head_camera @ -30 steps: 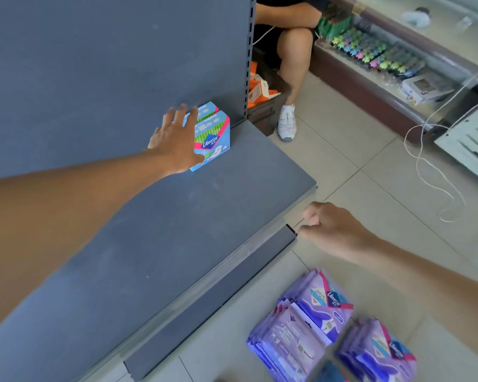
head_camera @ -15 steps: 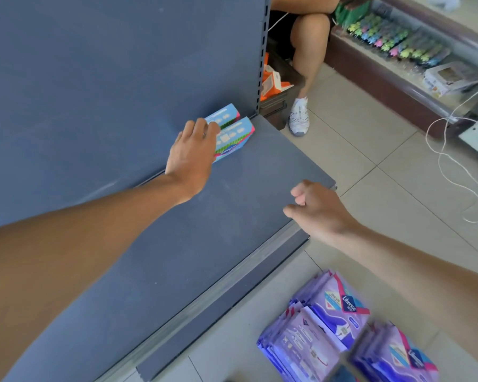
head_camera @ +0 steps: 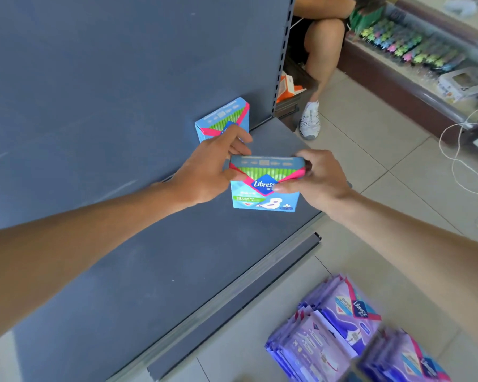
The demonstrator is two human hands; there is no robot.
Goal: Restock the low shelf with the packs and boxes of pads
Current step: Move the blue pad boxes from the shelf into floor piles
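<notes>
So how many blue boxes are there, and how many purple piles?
Blue boxes: 2, shelf box on the shelf, held box between left hand and right hand.
Piles of purple packs: 2, left pile and right pile on the floor.
Total: 4.

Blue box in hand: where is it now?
The blue box is mid-frame in the head view, over the grey shelf, held between left hand and right hand, in front of a second box.

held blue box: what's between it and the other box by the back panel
Only the left hand, its fingers curled over the held box; head view.
</notes>
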